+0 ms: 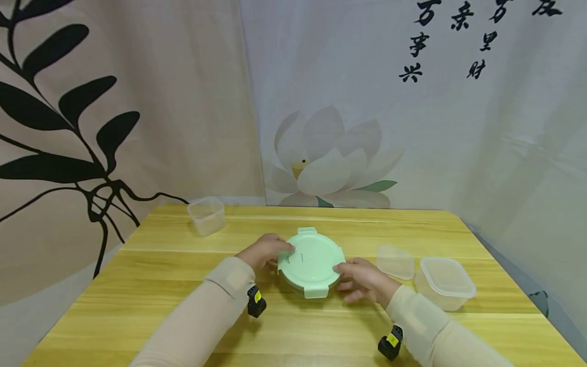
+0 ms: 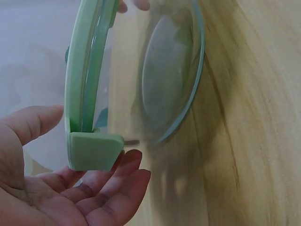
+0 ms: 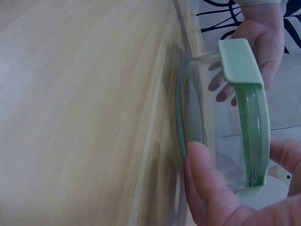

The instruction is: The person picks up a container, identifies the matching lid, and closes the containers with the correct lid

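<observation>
A round glass food container with a mint-green lid (image 1: 312,261) is at the middle of the table, between both hands. My left hand (image 1: 270,251) holds its left side, thumb on the lid's rim; in the left wrist view, curled fingers (image 2: 124,188) lie beneath a green latch (image 2: 96,150). My right hand (image 1: 364,279) holds the right side with its thumb at the lid, and in the right wrist view a fingertip (image 3: 200,155) is against the clear glass wall (image 3: 207,113). Whether the base touches the tabletop is hard to tell.
On the wooden table (image 1: 151,306), a clear plastic box (image 1: 207,216) stands at the back left. To the right are a flat translucent lid (image 1: 395,262) and a lidded translucent box (image 1: 445,283). A printed cloth backdrop (image 1: 192,102) hangs behind the table.
</observation>
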`<act>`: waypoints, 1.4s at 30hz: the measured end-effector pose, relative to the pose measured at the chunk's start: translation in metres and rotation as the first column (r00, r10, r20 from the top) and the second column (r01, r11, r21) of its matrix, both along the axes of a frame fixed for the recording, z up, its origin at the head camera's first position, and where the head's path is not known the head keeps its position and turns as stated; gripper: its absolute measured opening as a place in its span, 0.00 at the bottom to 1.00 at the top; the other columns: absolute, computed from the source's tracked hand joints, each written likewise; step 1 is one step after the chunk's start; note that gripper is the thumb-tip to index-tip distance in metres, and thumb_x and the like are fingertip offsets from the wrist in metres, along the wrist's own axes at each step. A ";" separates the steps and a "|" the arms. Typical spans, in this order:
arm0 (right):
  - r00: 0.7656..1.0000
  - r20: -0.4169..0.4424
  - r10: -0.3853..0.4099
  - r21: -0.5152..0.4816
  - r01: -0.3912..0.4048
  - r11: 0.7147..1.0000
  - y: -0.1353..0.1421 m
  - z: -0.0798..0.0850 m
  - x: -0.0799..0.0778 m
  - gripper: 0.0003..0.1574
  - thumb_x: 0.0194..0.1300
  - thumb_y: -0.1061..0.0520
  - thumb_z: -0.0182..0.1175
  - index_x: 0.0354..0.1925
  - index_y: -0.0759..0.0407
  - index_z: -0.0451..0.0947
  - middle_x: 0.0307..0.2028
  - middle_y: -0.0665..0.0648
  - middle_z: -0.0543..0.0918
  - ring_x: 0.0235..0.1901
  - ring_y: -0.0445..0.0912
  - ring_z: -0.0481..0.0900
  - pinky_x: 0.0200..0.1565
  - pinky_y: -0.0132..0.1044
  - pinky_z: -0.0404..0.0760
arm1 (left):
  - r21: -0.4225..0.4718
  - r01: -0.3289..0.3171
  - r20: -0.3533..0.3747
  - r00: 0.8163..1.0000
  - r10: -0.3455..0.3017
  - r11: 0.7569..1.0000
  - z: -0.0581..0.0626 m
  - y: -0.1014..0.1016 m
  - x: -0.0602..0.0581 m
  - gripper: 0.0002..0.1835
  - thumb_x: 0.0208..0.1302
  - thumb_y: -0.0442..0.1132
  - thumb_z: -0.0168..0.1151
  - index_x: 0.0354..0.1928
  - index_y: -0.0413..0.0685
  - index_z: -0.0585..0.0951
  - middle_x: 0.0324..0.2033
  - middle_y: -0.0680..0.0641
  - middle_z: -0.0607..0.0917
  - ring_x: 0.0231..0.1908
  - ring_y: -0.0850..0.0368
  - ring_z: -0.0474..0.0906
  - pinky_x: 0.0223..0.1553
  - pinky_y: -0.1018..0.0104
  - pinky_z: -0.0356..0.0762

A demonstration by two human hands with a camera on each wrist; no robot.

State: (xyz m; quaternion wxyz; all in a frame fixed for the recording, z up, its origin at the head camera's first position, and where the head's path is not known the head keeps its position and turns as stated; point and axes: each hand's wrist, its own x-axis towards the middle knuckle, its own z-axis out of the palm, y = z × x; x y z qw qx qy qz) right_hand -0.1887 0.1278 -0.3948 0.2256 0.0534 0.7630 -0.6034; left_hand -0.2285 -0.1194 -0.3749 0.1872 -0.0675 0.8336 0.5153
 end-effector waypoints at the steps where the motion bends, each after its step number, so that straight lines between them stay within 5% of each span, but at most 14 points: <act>1: 1.000 0.001 0.003 -0.001 -0.003 1.000 0.000 0.000 0.000 0.23 0.64 0.53 0.57 0.50 0.68 0.67 0.43 0.65 0.77 0.40 0.54 0.82 0.28 0.43 0.84 | -0.003 0.002 -0.002 1.000 -0.002 1.000 -0.001 0.000 0.000 0.18 0.64 0.42 0.62 0.50 0.37 0.76 0.41 0.42 0.80 0.38 0.48 0.79 0.39 0.52 0.80; 11: 0.999 -0.007 0.038 -0.004 -0.038 0.999 0.002 -0.003 -0.010 0.26 0.64 0.54 0.56 0.54 0.70 0.65 0.45 0.67 0.77 0.43 0.57 0.81 0.33 0.47 0.85 | 0.045 0.000 -0.005 1.000 0.000 0.999 -0.009 -0.001 0.011 0.15 0.66 0.41 0.61 0.47 0.38 0.74 0.37 0.43 0.79 0.32 0.52 0.77 0.29 0.60 0.78; 20: 0.998 0.014 0.058 0.003 -0.058 0.998 0.004 -0.005 -0.023 0.27 0.66 0.53 0.54 0.56 0.71 0.65 0.44 0.65 0.80 0.43 0.55 0.81 0.37 0.48 0.84 | 0.068 -0.019 0.006 1.000 0.019 0.997 -0.011 -0.001 0.023 0.18 0.67 0.42 0.61 0.50 0.36 0.73 0.38 0.42 0.79 0.36 0.50 0.78 0.35 0.55 0.80; 33: 0.994 0.014 0.107 0.026 -0.108 0.994 0.006 -0.003 -0.040 0.28 0.68 0.50 0.52 0.56 0.70 0.67 0.39 0.60 0.84 0.37 0.51 0.84 0.38 0.49 0.84 | 0.061 0.015 -0.037 0.999 -0.013 0.998 -0.012 0.001 0.042 0.23 0.68 0.45 0.58 0.55 0.33 0.70 0.37 0.43 0.79 0.32 0.50 0.78 0.29 0.61 0.76; 42: 0.997 0.024 0.073 0.040 -0.074 0.996 0.007 -0.002 -0.050 0.27 0.69 0.49 0.53 0.56 0.68 0.65 0.36 0.59 0.84 0.31 0.48 0.82 0.36 0.46 0.85 | 0.050 0.013 -0.047 0.999 -0.011 0.999 -0.010 0.006 0.047 0.25 0.67 0.46 0.59 0.56 0.35 0.70 0.37 0.42 0.79 0.35 0.47 0.78 0.30 0.58 0.78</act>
